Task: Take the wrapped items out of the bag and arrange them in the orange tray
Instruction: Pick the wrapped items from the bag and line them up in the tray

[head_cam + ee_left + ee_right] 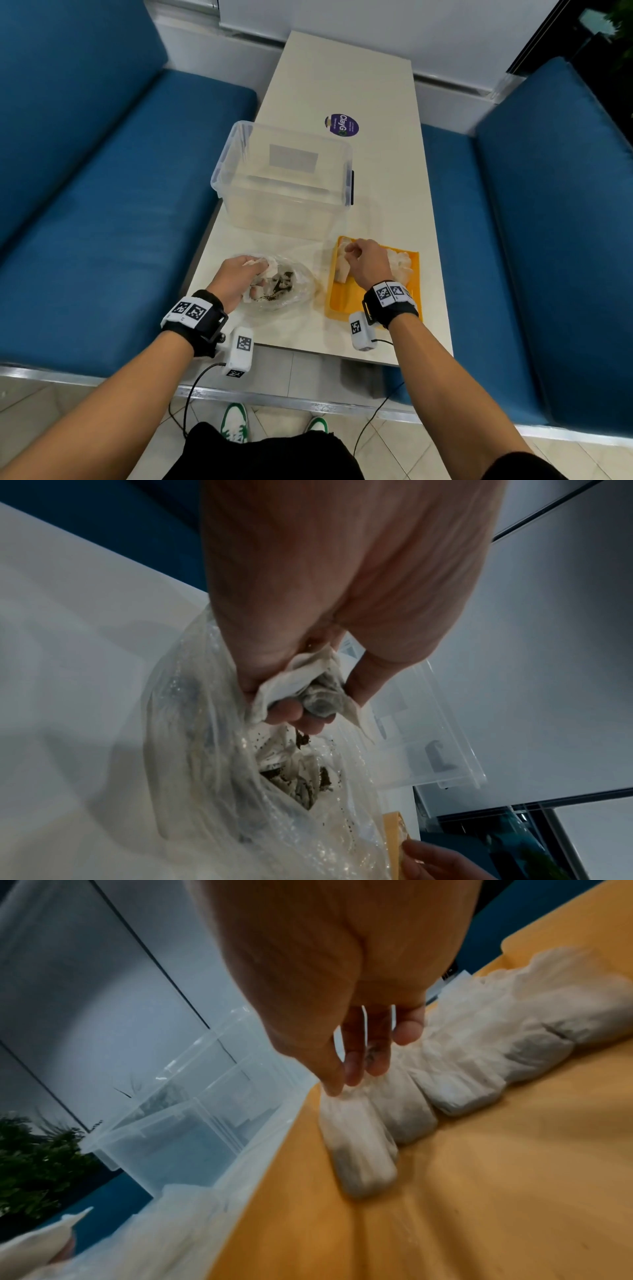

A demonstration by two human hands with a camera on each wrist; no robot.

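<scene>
A clear plastic bag (pixel 294 291) lies on the table's near left, with dark crumbs and more wrapped pieces inside. My left hand (pixel 260 270) reaches into its mouth and grips a white paper-wrapped item (pixel 298 677) between thumb and fingers (pixel 287 712). The orange tray (pixel 342 301) sits to the right of the bag. Several wrapped items (pixel 479 1069) lie side by side along its far edge. My right hand (pixel 342 1085) hovers over the row's left end. Its thumb and fingertips pinch the top of the leftmost wrapped item (pixel 359 1145), which lies on the tray.
An empty clear plastic box (pixel 284 178) stands just behind the bag and tray. A round purple sticker (pixel 342 125) is farther back on the white table (pixel 387 171). Blue benches (pixel 102 205) flank the table on both sides.
</scene>
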